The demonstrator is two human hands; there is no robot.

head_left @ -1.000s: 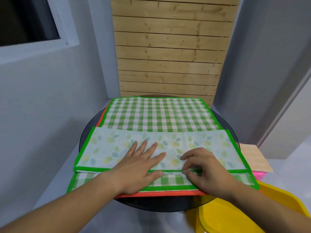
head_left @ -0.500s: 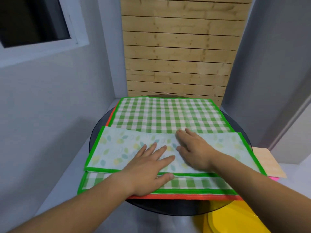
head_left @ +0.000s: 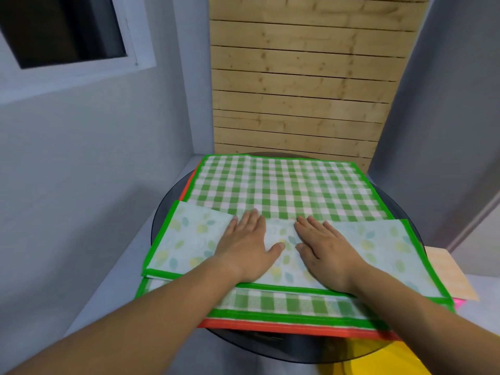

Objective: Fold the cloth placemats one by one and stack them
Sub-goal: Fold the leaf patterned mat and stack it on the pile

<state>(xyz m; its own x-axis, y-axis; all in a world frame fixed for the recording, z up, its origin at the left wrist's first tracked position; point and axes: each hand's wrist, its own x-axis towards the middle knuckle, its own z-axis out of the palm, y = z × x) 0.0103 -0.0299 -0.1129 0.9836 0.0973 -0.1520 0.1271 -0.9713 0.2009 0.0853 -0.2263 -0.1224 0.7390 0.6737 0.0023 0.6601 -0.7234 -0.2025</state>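
A green-and-white checked placemat (head_left: 281, 190) with a green border lies spread on a round dark glass table (head_left: 167, 209). Its near part is folded over, showing a pale leaf-print underside (head_left: 189, 236) as a strip across the front. My left hand (head_left: 246, 244) and my right hand (head_left: 322, 247) both press flat on the middle of that strip, fingers spread, side by side and apart. Beneath it an orange-edged placemat (head_left: 270, 327) shows along the front and left edges.
A yellow plastic container (head_left: 378, 361) sits below the table's front right. A light wood board (head_left: 446, 274) over something pink lies at the right. Grey walls stand close on the left and right, with wood slats behind.
My right hand left the strip's near edge and moved up onto its middle. My left hand slid forward beside it. The view shifted left.
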